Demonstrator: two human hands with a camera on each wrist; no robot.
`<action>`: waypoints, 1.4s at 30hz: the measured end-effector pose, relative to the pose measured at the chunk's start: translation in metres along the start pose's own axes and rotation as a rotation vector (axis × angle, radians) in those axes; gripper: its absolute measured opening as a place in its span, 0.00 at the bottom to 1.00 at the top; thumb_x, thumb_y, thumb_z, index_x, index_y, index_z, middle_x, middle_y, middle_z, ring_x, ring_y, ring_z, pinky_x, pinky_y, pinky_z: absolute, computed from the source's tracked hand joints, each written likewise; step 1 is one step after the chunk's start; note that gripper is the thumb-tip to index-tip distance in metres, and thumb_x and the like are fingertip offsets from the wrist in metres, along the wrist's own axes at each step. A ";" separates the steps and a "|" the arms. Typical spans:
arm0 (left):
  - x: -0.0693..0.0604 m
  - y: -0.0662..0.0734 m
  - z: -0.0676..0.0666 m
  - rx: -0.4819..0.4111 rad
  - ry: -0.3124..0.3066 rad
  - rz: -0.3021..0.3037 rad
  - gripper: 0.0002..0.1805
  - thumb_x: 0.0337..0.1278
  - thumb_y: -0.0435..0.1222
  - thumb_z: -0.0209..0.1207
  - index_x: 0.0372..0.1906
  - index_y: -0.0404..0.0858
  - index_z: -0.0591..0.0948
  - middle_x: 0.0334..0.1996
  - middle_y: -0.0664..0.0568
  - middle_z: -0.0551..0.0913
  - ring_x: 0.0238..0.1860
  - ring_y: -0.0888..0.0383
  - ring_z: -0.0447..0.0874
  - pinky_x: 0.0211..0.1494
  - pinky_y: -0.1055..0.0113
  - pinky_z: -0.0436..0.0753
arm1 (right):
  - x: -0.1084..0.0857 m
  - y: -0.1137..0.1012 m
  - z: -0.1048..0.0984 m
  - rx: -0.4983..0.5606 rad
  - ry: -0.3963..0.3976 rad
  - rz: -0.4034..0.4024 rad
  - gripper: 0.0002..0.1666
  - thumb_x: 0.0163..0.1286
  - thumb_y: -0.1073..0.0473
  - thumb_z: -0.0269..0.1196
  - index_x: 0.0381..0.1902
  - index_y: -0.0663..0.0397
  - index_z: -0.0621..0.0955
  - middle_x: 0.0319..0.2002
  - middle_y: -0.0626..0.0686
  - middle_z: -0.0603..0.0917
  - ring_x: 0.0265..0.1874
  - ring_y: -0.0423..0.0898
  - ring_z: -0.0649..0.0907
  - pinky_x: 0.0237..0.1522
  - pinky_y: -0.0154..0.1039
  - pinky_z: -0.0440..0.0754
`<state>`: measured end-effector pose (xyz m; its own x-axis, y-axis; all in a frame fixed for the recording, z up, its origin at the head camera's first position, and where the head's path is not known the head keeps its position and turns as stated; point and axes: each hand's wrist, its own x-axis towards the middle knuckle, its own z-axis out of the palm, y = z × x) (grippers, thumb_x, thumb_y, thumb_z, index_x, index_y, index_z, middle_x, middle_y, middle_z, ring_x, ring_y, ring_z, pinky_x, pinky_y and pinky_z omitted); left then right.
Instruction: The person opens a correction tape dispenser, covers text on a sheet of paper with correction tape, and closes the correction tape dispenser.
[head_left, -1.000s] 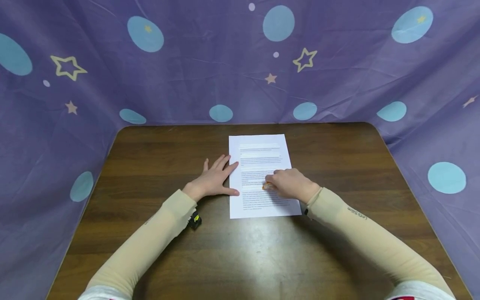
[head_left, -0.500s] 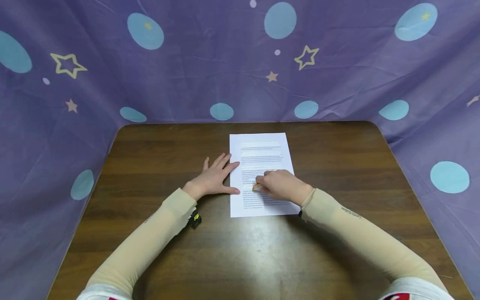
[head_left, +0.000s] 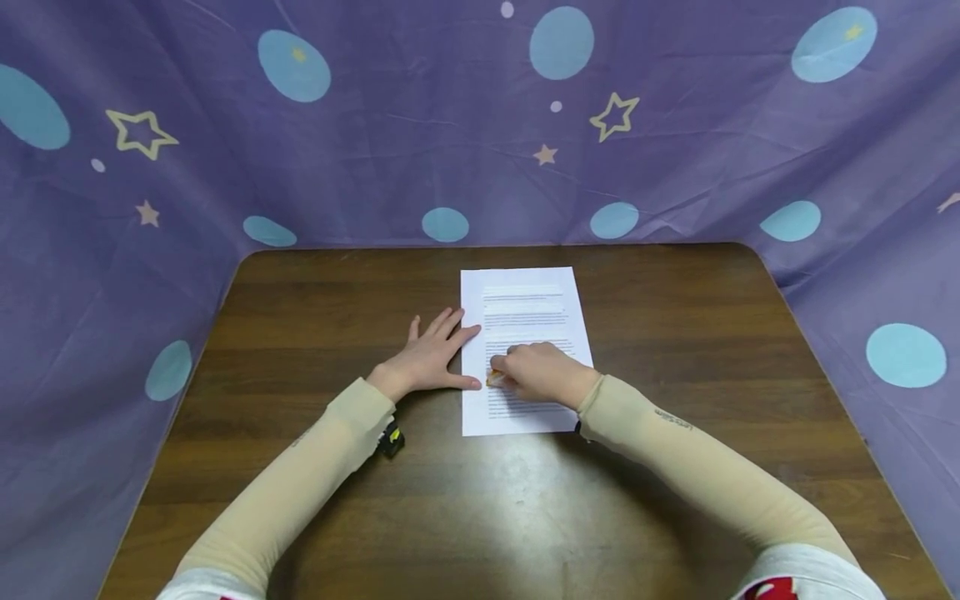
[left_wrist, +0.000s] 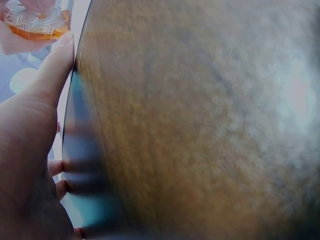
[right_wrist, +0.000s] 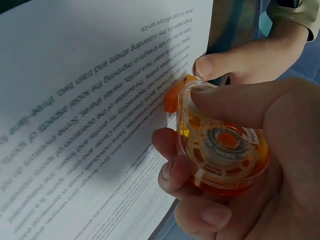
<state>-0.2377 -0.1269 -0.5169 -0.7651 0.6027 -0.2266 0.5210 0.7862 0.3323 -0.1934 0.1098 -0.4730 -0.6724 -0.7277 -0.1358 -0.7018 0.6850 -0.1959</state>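
Observation:
A printed sheet of paper (head_left: 480, 421) lies on the wooden table. My left hand (head_left: 423, 360) rests with spread fingers on its left edge, thumb and index finger over the margin. With my right hand (head_left: 546, 372) I grip a clear and orange correction tape dispenser (right_wrist: 225, 145), thumb on one face and fingers curled beneath. Its orange tip (right_wrist: 174, 96) meets the page among the printed lines, close to my left thumb. White bands show between several text blocks in the head view. The left wrist view catches only part of the dispenser (left_wrist: 37, 25).
The brown table (head_left: 337, 308) stretches around the sheet on all sides. A purple curtain (head_left: 360, 150) with stars and blue dots hangs behind it and along both sides. A black wrist camera (head_left: 391, 439) sits under my left wrist.
My right hand has slid left across the page with the correction tape dispenser, from mid-page to near the left margin. My left hand and the sheet have stayed in place.

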 end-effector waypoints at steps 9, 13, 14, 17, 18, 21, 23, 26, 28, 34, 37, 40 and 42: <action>-0.001 0.000 -0.001 -0.013 0.003 0.002 0.58 0.56 0.69 0.65 0.84 0.48 0.57 0.85 0.41 0.42 0.85 0.42 0.34 0.75 0.24 0.37 | 0.004 -0.010 -0.001 -0.082 -0.007 0.039 0.04 0.72 0.61 0.66 0.42 0.53 0.86 0.29 0.52 0.85 0.26 0.47 0.82 0.30 0.49 0.84; 0.000 0.000 0.000 -0.009 -0.003 0.001 0.58 0.56 0.69 0.65 0.85 0.49 0.56 0.85 0.42 0.41 0.85 0.42 0.33 0.75 0.24 0.37 | 0.002 -0.014 -0.001 -0.118 -0.016 0.062 0.05 0.73 0.60 0.65 0.43 0.53 0.86 0.29 0.54 0.86 0.25 0.48 0.84 0.29 0.49 0.85; 0.000 0.000 0.001 -0.009 -0.005 0.000 0.58 0.56 0.70 0.64 0.85 0.49 0.56 0.85 0.42 0.41 0.85 0.42 0.33 0.75 0.24 0.36 | 0.002 -0.014 -0.001 -0.119 -0.018 0.066 0.05 0.72 0.61 0.65 0.42 0.53 0.86 0.29 0.54 0.85 0.25 0.48 0.84 0.28 0.50 0.85; 0.001 0.000 0.001 -0.009 -0.007 -0.003 0.58 0.56 0.69 0.65 0.85 0.49 0.56 0.85 0.42 0.41 0.85 0.43 0.33 0.75 0.24 0.36 | 0.001 -0.014 -0.002 -0.120 -0.018 0.067 0.04 0.72 0.61 0.65 0.41 0.53 0.86 0.29 0.54 0.85 0.25 0.49 0.83 0.28 0.50 0.85; 0.001 0.000 0.001 -0.010 -0.009 -0.004 0.58 0.56 0.69 0.65 0.85 0.49 0.56 0.85 0.42 0.41 0.85 0.43 0.33 0.75 0.24 0.36 | 0.001 -0.013 -0.002 -0.119 -0.020 0.066 0.04 0.72 0.61 0.65 0.41 0.54 0.86 0.29 0.55 0.85 0.24 0.49 0.83 0.28 0.50 0.85; 0.000 0.000 0.001 -0.008 -0.014 -0.006 0.58 0.56 0.69 0.65 0.85 0.49 0.56 0.85 0.42 0.40 0.85 0.43 0.32 0.75 0.25 0.36 | -0.001 -0.011 -0.002 -0.115 -0.021 0.068 0.04 0.72 0.61 0.65 0.41 0.53 0.86 0.28 0.54 0.85 0.24 0.48 0.83 0.28 0.50 0.85; 0.000 0.001 0.000 -0.011 -0.017 -0.008 0.58 0.56 0.69 0.65 0.85 0.49 0.56 0.85 0.42 0.40 0.85 0.43 0.32 0.75 0.25 0.35 | -0.002 -0.010 -0.002 -0.114 -0.025 0.073 0.04 0.72 0.61 0.65 0.41 0.53 0.86 0.28 0.54 0.85 0.24 0.47 0.82 0.27 0.50 0.84; -0.001 0.000 -0.001 -0.015 -0.016 -0.009 0.58 0.56 0.69 0.65 0.85 0.49 0.56 0.85 0.42 0.40 0.85 0.43 0.32 0.75 0.25 0.35 | -0.004 -0.007 -0.001 -0.112 -0.033 0.080 0.04 0.72 0.61 0.65 0.41 0.53 0.86 0.28 0.53 0.85 0.23 0.47 0.81 0.27 0.49 0.84; -0.001 0.000 -0.001 -0.016 -0.015 -0.009 0.58 0.56 0.69 0.65 0.85 0.49 0.56 0.85 0.42 0.40 0.85 0.43 0.32 0.75 0.25 0.35 | -0.006 -0.004 0.000 -0.111 -0.036 0.082 0.04 0.73 0.61 0.64 0.41 0.53 0.86 0.28 0.53 0.85 0.23 0.46 0.81 0.27 0.49 0.84; -0.001 -0.001 0.000 -0.008 -0.011 -0.011 0.58 0.56 0.69 0.65 0.85 0.50 0.56 0.85 0.42 0.40 0.85 0.44 0.32 0.75 0.25 0.35 | -0.014 0.001 0.000 -0.117 -0.030 0.096 0.03 0.72 0.61 0.65 0.40 0.52 0.86 0.28 0.52 0.85 0.23 0.45 0.80 0.26 0.48 0.83; -0.001 -0.001 0.000 -0.007 -0.010 -0.012 0.58 0.56 0.70 0.65 0.85 0.50 0.56 0.85 0.42 0.41 0.85 0.43 0.33 0.75 0.25 0.36 | -0.018 0.003 0.000 -0.116 -0.029 0.105 0.02 0.72 0.61 0.65 0.38 0.52 0.85 0.27 0.52 0.84 0.22 0.45 0.79 0.26 0.48 0.83; -0.001 0.000 -0.001 -0.009 -0.013 -0.014 0.58 0.56 0.69 0.65 0.85 0.50 0.56 0.85 0.42 0.41 0.85 0.43 0.33 0.75 0.25 0.36 | -0.021 0.007 0.001 -0.110 -0.030 0.113 0.02 0.71 0.61 0.66 0.36 0.51 0.84 0.26 0.51 0.83 0.22 0.44 0.78 0.26 0.48 0.83; 0.000 0.001 -0.001 -0.009 -0.016 -0.014 0.58 0.56 0.69 0.65 0.85 0.50 0.56 0.85 0.42 0.40 0.85 0.43 0.32 0.75 0.25 0.36 | -0.023 0.009 0.001 -0.108 -0.034 0.119 0.03 0.71 0.61 0.66 0.35 0.50 0.84 0.26 0.51 0.83 0.22 0.44 0.77 0.26 0.48 0.82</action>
<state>-0.2374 -0.1267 -0.5153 -0.7661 0.5938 -0.2459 0.5066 0.7934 0.3375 -0.1839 0.1327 -0.4729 -0.7452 -0.6408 -0.1848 -0.6401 0.7650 -0.0713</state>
